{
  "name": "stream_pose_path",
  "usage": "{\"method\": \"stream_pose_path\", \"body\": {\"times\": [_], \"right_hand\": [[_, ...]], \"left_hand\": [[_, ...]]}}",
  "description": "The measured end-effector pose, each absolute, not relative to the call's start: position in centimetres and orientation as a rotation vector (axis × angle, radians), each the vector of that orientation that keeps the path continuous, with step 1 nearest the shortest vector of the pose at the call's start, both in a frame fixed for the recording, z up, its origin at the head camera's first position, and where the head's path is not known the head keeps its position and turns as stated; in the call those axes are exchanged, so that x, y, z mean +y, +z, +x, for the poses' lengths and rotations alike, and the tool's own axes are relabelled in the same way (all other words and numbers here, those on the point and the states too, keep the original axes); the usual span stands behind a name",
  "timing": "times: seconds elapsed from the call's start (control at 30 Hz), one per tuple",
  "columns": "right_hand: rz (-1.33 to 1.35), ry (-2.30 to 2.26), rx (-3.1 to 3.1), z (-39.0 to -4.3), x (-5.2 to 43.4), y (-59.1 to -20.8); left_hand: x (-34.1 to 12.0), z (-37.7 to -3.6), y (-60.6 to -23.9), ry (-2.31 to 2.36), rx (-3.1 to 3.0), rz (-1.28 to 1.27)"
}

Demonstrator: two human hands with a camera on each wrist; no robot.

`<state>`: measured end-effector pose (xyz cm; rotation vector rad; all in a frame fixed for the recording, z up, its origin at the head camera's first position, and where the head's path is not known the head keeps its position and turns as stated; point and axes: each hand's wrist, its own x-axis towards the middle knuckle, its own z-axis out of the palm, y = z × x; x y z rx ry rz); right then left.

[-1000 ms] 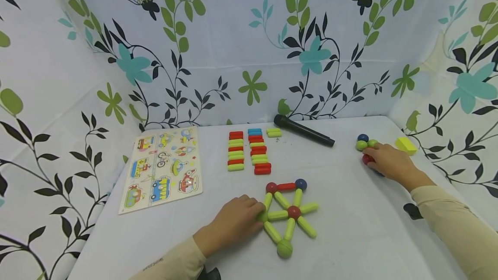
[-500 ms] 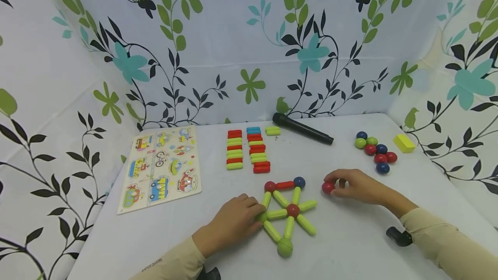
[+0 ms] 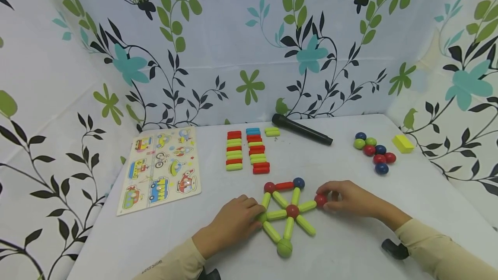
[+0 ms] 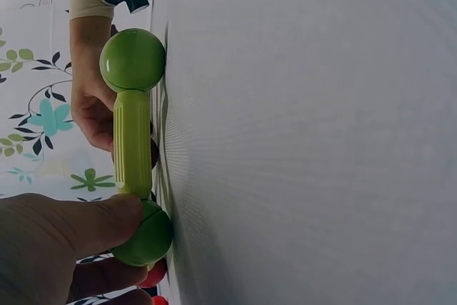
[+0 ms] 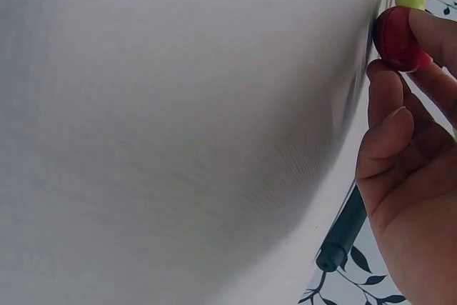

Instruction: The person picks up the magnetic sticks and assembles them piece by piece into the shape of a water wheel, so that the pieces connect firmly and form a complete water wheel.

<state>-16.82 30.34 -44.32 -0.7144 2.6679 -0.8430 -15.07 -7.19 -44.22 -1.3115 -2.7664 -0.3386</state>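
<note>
A wheel-like figure of magnetic rods and balls lies on the white table, with a red ball (image 3: 292, 211) at its hub and light green rods (image 3: 276, 214) radiating from it. My left hand (image 3: 233, 219) pinches the green ball (image 4: 146, 237) at the figure's left corner between thumb and fingers. On the other side, my right hand (image 3: 350, 198) holds another red ball (image 3: 320, 201) by thumb and fingertips, right at the outer end of a green rod (image 3: 307, 206). A red rod (image 3: 284, 186) joins a red ball and a blue ball (image 3: 298, 183) along the top.
Several loose balls (image 3: 379, 159) lie at right beside a yellow block (image 3: 403, 144). Two columns of red, green and blue rods (image 3: 234, 150) stand behind the figure. A black microphone (image 3: 302, 129) lies at the back, and a picture puzzle board (image 3: 161, 167) at left.
My right hand has carried a red ball from the loose balls leftward to the figure, up against a rod's free end. My left hand keeps its place on the green ball.
</note>
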Motion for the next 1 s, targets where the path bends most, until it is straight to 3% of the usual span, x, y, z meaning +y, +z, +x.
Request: {"method": "stream_pose_path", "body": {"times": [0.23,0.37,0.53,0.77,1.0], "right_hand": [[-0.731,-0.788,2.678,-18.6,30.7,-42.6],[-0.740,-0.635,2.875,-22.5,29.6,-40.5],[-0.718,-0.194,2.993,-29.0,24.8,-39.1],[-0.704,0.064,2.998,-35.6,18.5,-39.7],[-0.618,0.123,3.043,-37.8,17.1,-41.1]], "left_hand": [[-7.3,-15.0,-44.3,-0.358,-2.791,-1.306],[-7.3,-14.9,-44.2,-0.366,-2.803,-1.303],[-7.4,-14.7,-44.1,-0.384,-2.808,-1.294],[-7.7,-14.9,-44.1,-0.385,-2.818,-1.272],[-7.3,-15.1,-44.3,-0.390,-2.837,-1.292]]}}
